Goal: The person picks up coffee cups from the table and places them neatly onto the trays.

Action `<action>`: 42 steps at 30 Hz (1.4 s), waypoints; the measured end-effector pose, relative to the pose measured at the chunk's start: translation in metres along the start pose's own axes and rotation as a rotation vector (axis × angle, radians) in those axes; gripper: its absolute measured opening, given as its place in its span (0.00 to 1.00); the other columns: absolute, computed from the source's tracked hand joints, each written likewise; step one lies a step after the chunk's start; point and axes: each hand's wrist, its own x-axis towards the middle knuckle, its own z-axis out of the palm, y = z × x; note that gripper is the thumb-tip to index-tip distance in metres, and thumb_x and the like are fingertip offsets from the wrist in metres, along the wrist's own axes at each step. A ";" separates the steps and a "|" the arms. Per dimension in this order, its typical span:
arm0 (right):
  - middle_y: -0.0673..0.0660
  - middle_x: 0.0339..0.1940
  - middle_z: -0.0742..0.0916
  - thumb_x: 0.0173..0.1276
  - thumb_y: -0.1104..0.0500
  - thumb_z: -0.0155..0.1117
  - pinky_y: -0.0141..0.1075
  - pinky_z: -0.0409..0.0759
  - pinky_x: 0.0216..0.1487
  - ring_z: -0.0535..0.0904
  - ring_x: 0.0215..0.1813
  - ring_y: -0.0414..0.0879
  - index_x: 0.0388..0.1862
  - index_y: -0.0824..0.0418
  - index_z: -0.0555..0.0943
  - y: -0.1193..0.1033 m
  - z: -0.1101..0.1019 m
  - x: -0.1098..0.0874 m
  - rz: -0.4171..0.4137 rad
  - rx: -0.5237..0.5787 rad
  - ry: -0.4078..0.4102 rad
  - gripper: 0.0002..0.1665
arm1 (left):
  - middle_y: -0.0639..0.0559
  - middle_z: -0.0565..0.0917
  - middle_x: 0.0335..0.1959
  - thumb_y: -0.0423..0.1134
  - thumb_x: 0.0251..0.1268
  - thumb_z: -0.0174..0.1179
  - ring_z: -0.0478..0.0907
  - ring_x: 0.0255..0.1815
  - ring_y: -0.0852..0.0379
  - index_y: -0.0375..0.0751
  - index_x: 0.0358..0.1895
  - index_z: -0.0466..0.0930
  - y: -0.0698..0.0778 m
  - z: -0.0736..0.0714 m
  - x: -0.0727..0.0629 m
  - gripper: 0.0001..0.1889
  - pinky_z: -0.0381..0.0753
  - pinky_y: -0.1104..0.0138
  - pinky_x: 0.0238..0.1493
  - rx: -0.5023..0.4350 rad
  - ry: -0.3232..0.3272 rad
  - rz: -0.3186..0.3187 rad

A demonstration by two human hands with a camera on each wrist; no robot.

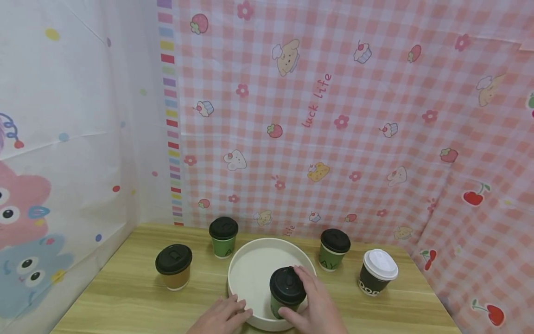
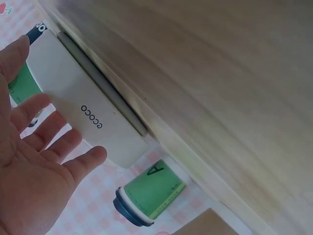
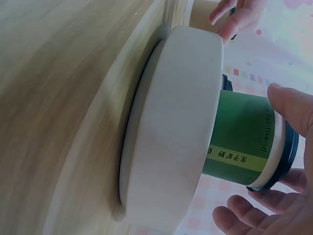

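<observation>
Your two hands work at a round cream dish set near the middle of a wood-grain worktop. Your right hand grips a green paper cup with a black lid, thumb on the near side and fingers curled round the far side, up by the lid. That cup is inside the dish, toward its near right part, roughly upright; whether its base touches the dish floor is hidden. The right wrist view shows a pale yellow-green band and small print on its green side.

Your left hand is at the dish's near left edge, its fingers loosely extended and holding nothing, the fingertips at the rim. In the left wrist view, the word "ecoco" appears on the dish's outer wall.

Four more lidded cups stand around the dish. Well to its left is a tan cup with a black lid. Just beyond the dish's back left edge is a second green cup, also black-lidded. Near its back right edge is a third green cup, matching in lid, with the letters "AY" visible. Farthest right is a black cup with a white lid and pale lettering.

Behind the worktop hangs a pink gingham cloth printed with strawberries, cupcakes and flowers; a white cloth with cartoon figures hangs at your left.
</observation>
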 end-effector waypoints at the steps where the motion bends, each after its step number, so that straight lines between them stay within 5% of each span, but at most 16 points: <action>1: 0.63 0.72 0.83 0.49 0.44 0.91 0.58 0.86 0.64 0.83 0.70 0.59 0.76 0.59 0.74 0.001 -0.001 -0.001 0.002 -0.001 0.001 0.57 | 0.48 0.84 0.64 0.68 0.79 0.53 0.83 0.66 0.42 0.51 0.71 0.81 0.000 0.002 0.000 0.32 0.89 0.48 0.58 0.039 0.037 0.029; 6: 0.63 0.72 0.83 0.50 0.44 0.90 0.60 0.85 0.65 0.82 0.70 0.62 0.75 0.60 0.74 0.008 -0.005 -0.004 0.028 -0.001 -0.016 0.57 | 0.51 0.85 0.57 0.64 0.80 0.55 0.85 0.59 0.47 0.50 0.66 0.84 0.001 0.009 0.001 0.27 0.88 0.58 0.52 0.172 0.168 0.117; 13: 0.65 0.72 0.83 0.50 0.42 0.89 0.62 0.82 0.69 0.81 0.71 0.65 0.75 0.63 0.74 0.017 -0.012 -0.010 0.103 0.012 -0.062 0.58 | 0.50 0.85 0.59 0.68 0.81 0.49 0.82 0.61 0.48 0.51 0.68 0.83 0.006 0.003 0.004 0.31 0.87 0.56 0.55 0.098 0.058 0.052; 23: 0.63 0.69 0.85 0.50 0.40 0.89 0.61 0.83 0.66 0.82 0.69 0.63 0.72 0.65 0.77 0.031 -0.014 -0.022 0.061 -0.031 -0.017 0.56 | 0.53 0.85 0.62 0.71 0.81 0.45 0.81 0.64 0.50 0.53 0.71 0.81 0.015 -0.007 0.008 0.33 0.85 0.55 0.59 0.098 -0.060 0.018; 31: 0.64 0.68 0.85 0.52 0.39 0.87 0.63 0.82 0.67 0.81 0.70 0.64 0.70 0.64 0.79 0.035 -0.015 -0.027 0.132 -0.010 -0.069 0.52 | 0.55 0.85 0.59 0.68 0.84 0.43 0.81 0.59 0.55 0.52 0.70 0.81 0.018 -0.004 0.012 0.32 0.86 0.56 0.58 0.144 -0.030 0.074; 37: 0.61 0.71 0.83 0.56 0.40 0.85 0.62 0.80 0.70 0.79 0.73 0.62 0.70 0.60 0.81 0.038 -0.021 -0.031 0.199 0.035 -0.126 0.47 | 0.55 0.86 0.53 0.61 0.85 0.50 0.80 0.52 0.59 0.48 0.65 0.83 0.022 0.000 0.016 0.25 0.85 0.64 0.54 0.212 0.087 0.163; 42: 0.61 0.73 0.82 0.58 0.39 0.84 0.63 0.80 0.70 0.79 0.73 0.64 0.70 0.58 0.81 0.043 -0.025 -0.034 0.255 0.055 -0.180 0.45 | 0.52 0.87 0.57 0.60 0.85 0.50 0.82 0.56 0.58 0.46 0.66 0.83 0.027 -0.002 0.018 0.25 0.86 0.65 0.57 0.188 0.034 0.164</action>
